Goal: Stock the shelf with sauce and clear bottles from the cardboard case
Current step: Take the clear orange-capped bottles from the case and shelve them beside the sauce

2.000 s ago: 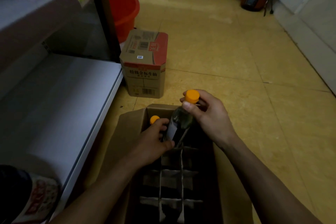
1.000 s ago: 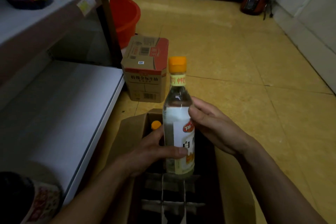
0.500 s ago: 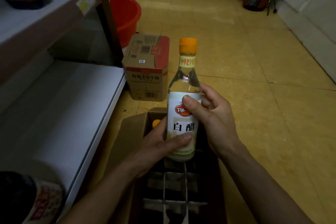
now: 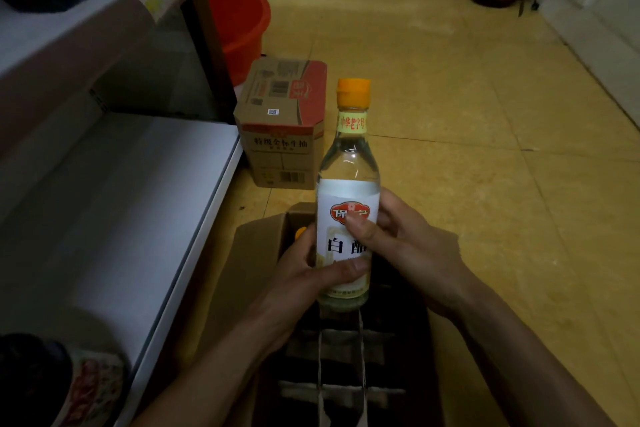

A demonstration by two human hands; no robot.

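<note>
Left hand (image 4: 303, 276) and right hand (image 4: 410, 248) grip the clear bottle (image 4: 348, 170) upright.

Both forearms are reaching forward. The left hand (image 4: 298, 276) is gripping the clear bottle (image 4: 348, 170) low, thumb across its label; the right hand (image 4: 415, 253) is gripping it higher, thumb pressing the front.

the clear bottle (image 4: 348, 198) stands upright at frame centre, gripped low on its left by the left hand (image 4: 301, 274) and on its right by the right hand (image 4: 412, 246), above the open cardboard case (image 4: 256, 253) at lower centre. a second bottle (image 4: 300, 233) sits in the case's far left corner. above the case in the frame stands a closed carton (image 4: 284, 128), then a bucket (image 4: 239, 21). the shelf (image 4: 138, 201) fills the left.
</note>
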